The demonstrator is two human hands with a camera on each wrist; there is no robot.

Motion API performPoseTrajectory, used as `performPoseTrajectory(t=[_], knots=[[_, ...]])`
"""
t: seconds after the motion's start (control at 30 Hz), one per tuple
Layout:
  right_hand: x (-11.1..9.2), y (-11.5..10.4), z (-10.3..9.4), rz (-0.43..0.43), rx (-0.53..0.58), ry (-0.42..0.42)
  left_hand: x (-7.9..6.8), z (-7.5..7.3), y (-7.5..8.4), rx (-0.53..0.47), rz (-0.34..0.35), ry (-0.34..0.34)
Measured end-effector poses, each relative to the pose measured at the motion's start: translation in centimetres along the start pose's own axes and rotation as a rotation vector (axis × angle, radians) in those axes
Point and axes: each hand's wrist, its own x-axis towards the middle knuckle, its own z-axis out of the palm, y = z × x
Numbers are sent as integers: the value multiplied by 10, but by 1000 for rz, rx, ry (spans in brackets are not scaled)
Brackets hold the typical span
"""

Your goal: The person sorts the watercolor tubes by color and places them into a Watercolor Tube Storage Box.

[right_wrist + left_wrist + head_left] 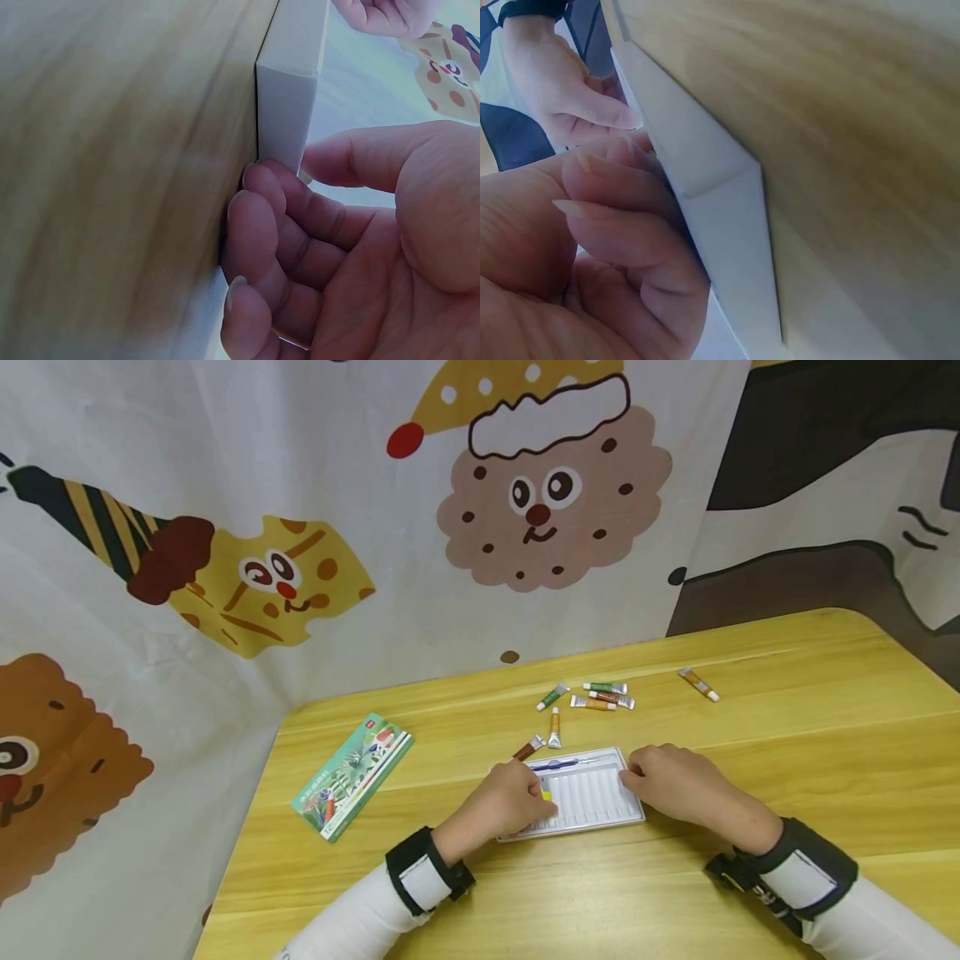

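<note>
A white plastic paint tray (pixel 600 797) with narrow slots lies on the table, a blue-handled paintbrush (pixel 558 766) along its far side. Over its left part is my left hand (pixel 504 797), fingers curled, pinching a yellow paint tube (pixel 546 795) that is mostly hidden by the hand. My right hand (pixel 667 781) grips the tray's right edge, thumb on top and fingers against the side wall, as the right wrist view shows. Just behind the tray, close to the left hand, lies a brown paint tube (pixel 528 747).
Behind the tray lie several more tubes, among them an ochre tube (pixel 555 728), a green tube (pixel 553 697) and an orange tube (pixel 592 702). A brown-gold tube (pixel 698 685) is farther right. At left lies a green paint box (pixel 352 777). A printed curtain (pixel 405 635) hangs behind the table.
</note>
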Motion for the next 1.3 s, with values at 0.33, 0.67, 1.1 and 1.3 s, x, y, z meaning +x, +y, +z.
performPoseTrajectory(t=[0.33,0.67,1.1,1.3], knots=[[0,0,0,-1,3,-2,-2,2,-3,4,19,27],[0,1,0,-2,2,3,-2,6,-3,20,41,56],[0,2,1,-8,-4,14,-3,-22,4,54,134,221],[1,2,2,-3,-7,4,10,-32,0,161,189,323]])
